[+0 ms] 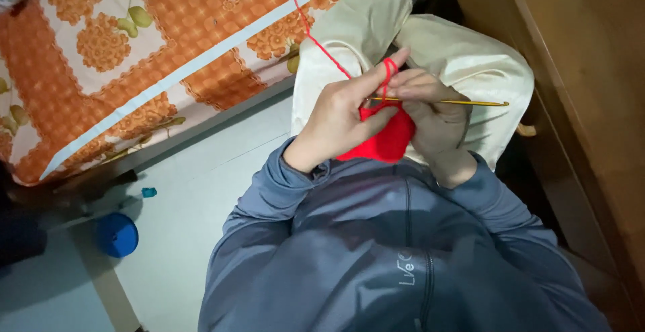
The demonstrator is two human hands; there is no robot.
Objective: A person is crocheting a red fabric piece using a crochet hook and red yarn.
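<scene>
Pinching the red crochet piece (384, 140) between thumb and fingers, my left hand (342, 120) is closed on the fabric just under the working edge — that keeps the stitches steady and close to the hook. Its forefinger is raised, and the red yarn (322, 46) runs over it, so the strand stays taut as it leads away up toward the bed (134, 57) with the orange flowered cover. My right hand (433, 120) is shut around the gold crochet hook (463, 102), held nearly level, its long end pointing out to the right and its tip buried at the top of the red piece. Both hands hover over my lap, above the cream trousers (470, 57). Down on the pale floor (201, 198) — well apart from the work — sits a blue ball of yarn (117, 235).
</scene>
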